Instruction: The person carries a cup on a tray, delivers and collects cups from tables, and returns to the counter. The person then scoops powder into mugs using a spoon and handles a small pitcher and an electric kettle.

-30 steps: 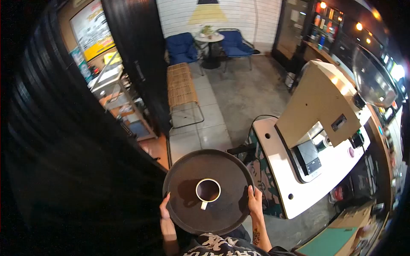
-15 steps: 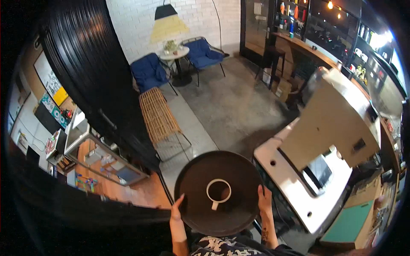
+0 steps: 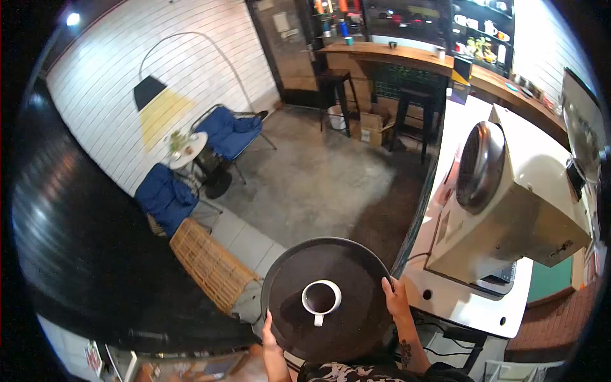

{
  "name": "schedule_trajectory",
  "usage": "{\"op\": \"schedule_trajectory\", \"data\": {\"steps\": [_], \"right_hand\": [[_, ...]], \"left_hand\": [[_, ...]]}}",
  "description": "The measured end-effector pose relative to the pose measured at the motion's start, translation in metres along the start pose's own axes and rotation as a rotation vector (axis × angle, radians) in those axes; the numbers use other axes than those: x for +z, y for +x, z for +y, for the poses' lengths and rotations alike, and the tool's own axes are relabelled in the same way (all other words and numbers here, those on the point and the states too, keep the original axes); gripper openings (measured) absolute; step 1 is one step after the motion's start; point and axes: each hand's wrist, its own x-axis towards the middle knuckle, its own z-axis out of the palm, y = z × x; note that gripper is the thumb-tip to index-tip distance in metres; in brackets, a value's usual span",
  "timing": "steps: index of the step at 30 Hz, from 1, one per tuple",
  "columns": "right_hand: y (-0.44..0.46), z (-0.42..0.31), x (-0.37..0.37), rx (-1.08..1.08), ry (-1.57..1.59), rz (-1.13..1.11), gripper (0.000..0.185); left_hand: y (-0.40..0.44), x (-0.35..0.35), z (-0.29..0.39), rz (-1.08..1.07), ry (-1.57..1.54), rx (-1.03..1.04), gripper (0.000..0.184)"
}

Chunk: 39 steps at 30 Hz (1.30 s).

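A round dark brown serving tray (image 3: 356, 331) is held level in front of my body at the bottom middle of the head view. On it, near the centre, stands a white cup (image 3: 319, 320) with dark liquid inside and its handle pointing toward me. My left hand (image 3: 271, 340) grips the tray's left rim, thumb on top and the other fingers hidden beneath. At the right rim my right hand (image 3: 396, 298) holds on the same way, thumb over the edge. Neither hand touches the cup.
On the right, a white counter (image 3: 468, 313) carries a large beige machine (image 3: 503, 223). A rattan bench (image 3: 207, 264) and blue chairs (image 3: 164, 197) line the left side, with a small round table (image 3: 194, 153). Bar stools (image 3: 412, 121) stand before a wooden bar (image 3: 394, 51). Concrete floor (image 3: 305, 172) stretches between.
My view has turned to the right, so the bar and machine show more fully. Both hands keep their hold on the tray, and the cup stays near its middle.
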Motion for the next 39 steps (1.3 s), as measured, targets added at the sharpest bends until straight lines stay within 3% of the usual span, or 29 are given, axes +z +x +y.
{"op": "schedule_trajectory", "data": {"steps": [5, 7, 9, 14, 17, 18, 21, 23, 25, 29, 33, 39], "right_hand": [[0.052, -0.017, 0.049, 0.048, 0.191, 0.074, 0.033], [0.079, -0.040, 0.068, 0.050, 0.220, 0.135, 0.033], [0.094, -0.042, 0.081, 0.003, 0.167, 0.195, 0.031], [0.150, -0.053, 0.125, 0.077, 0.154, 0.350, 0.030], [0.193, -0.043, 0.145, 0.051, 0.150, 0.391, 0.030], [0.209, -0.050, 0.154, 0.057, 0.220, 0.398, 0.030], [0.258, -0.071, 0.165, 0.091, 0.110, 0.409, 0.034], [0.297, -0.064, 0.169, 0.102, 0.105, 0.426, 0.035], [0.348, -0.062, 0.172, 0.090, 0.100, 0.409, 0.036], [0.462, -0.083, 0.173, 0.081, 0.127, 0.390, 0.036], [0.564, -0.118, 0.168, 0.022, 0.141, 0.397, 0.036], [0.692, -0.141, 0.168, -0.014, 0.029, 0.403, 0.038]], "left_hand": [[0.118, 0.004, 0.045, -0.045, 0.118, -0.095, 0.060], [0.174, 0.004, 0.063, -0.147, 0.142, -0.090, 0.061], [0.200, 0.030, 0.092, -0.328, 0.093, -0.243, 0.063], [0.269, 0.082, 0.146, -0.383, 0.201, -0.168, 0.062], [0.366, 0.050, 0.123, -0.355, 0.204, -0.095, 0.060], [0.344, 0.099, 0.157, -0.190, 0.344, -0.145, 0.060], [0.415, 0.107, 0.154, -0.287, 0.270, -0.186, 0.061], [0.438, 0.150, 0.168, -0.394, 0.288, -0.160, 0.062], [0.489, 0.163, 0.167, -0.432, 0.200, -0.259, 0.064], [0.592, 0.208, 0.168, -0.448, 0.184, -0.165, 0.063], [0.633, 0.305, 0.212, -0.440, 0.223, -0.164, 0.062], [0.737, 0.377, 0.225, -0.454, 0.203, -0.113, 0.061]]}}
